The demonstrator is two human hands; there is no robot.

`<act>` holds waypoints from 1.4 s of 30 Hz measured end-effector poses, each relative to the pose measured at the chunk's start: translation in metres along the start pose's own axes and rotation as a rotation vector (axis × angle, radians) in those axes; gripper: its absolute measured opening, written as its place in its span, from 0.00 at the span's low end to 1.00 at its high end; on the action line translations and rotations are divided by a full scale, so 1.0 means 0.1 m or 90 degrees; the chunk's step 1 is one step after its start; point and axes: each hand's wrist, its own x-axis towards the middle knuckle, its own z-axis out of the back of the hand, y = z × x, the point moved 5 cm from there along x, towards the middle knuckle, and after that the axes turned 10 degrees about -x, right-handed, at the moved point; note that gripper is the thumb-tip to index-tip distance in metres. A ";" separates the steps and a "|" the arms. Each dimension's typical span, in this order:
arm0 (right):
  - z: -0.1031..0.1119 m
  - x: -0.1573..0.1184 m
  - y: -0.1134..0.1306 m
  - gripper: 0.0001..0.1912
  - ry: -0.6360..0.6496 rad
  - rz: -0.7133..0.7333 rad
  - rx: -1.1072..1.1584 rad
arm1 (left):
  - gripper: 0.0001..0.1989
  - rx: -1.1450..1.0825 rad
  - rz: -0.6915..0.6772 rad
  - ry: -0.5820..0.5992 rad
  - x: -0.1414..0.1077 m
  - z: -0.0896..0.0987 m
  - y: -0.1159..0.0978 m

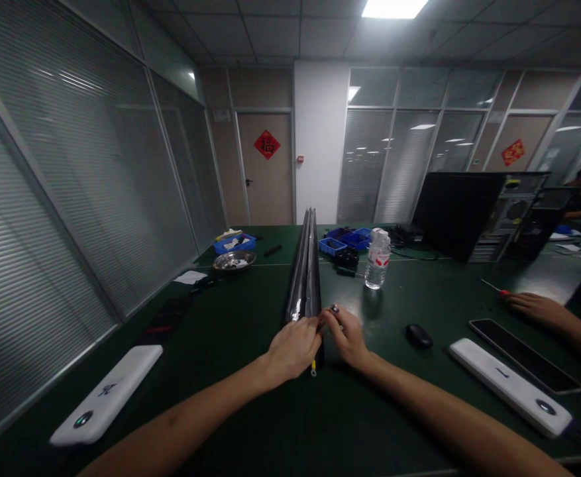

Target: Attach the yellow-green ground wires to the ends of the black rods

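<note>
A long, dark, glossy channel-shaped bar (301, 275) runs away from me down the middle of the green table. At its near end my left hand (294, 346) is closed, knuckles up, its fingertips meeting those of my right hand. A yellow ring terminal (313, 368) pokes out just below the left hand; its wire is hidden. My right hand (348, 336) is closed in a pinch beside the bar's end. A small dark-and-silver piece (334, 309) shows at its index finger, too small to name. What lies between the fingertips is hidden.
Right of the bar stand water bottles (377, 262), blue bins (352, 238) and a mouse (419, 336). White power banks (116, 391) (509, 384) flank me, with a phone (523, 354) at right. Another person's hand (533, 305) rests by a screwdriver (496, 288). A metal bowl (234, 260) sits left.
</note>
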 end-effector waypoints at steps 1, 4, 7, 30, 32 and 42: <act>0.02 0.00 0.00 0.15 -0.016 -0.003 -0.002 | 0.18 -0.014 0.013 -0.008 0.00 0.01 0.00; -0.01 0.00 0.02 0.14 0.026 0.017 -0.005 | 0.18 -0.015 0.004 0.009 0.00 0.02 -0.01; -0.06 -0.01 0.00 0.13 0.061 0.021 -0.008 | 0.17 0.009 -0.017 0.029 0.00 0.02 -0.03; -0.11 0.00 -0.14 0.17 0.023 -0.025 -0.027 | 0.11 -0.180 0.063 0.094 0.09 0.15 0.20; -0.12 0.01 -0.15 0.17 0.029 -0.023 -0.024 | 0.11 -0.170 0.061 0.077 0.09 0.18 0.17; -0.11 0.02 -0.10 0.17 0.045 -0.019 -0.047 | 0.13 -0.183 0.047 0.052 0.06 0.11 0.21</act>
